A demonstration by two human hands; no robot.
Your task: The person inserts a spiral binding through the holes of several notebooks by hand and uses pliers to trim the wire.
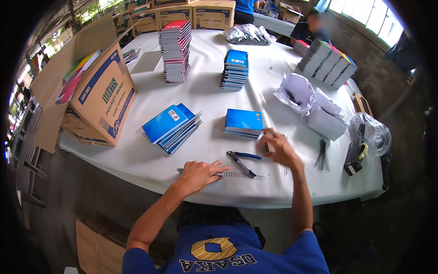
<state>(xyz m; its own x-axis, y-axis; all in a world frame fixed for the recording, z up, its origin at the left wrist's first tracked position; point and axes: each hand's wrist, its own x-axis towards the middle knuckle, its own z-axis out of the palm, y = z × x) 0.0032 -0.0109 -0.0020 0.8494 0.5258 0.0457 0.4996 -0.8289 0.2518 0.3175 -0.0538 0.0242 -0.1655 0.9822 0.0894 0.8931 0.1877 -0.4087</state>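
Note:
At the near table edge, my left hand (197, 177) is closed over a small blue notebook, mostly hidden beneath the palm. A wire spiral coil (244, 175) sticks out from the notebook toward the right. My right hand (281, 148), slightly blurred, hovers with its fingers apart beside a low stack of blue notebooks (245, 119); nothing shows in its grasp. Between the hands lie blue-handled pliers (242, 160). Left of them, a fanned stack of blue notebooks (168, 127) has loose coils poking out of its sides.
A big open carton (102, 98) stands left. Farther back are a tall red notebook stack (175, 52), a blue one (235, 71) and a spiral-bound pile (327, 64). Paper-lined containers (296, 93), loose coils (323, 156) and a tape dispenser (355, 157) lie right. A person (311, 29) sits beyond.

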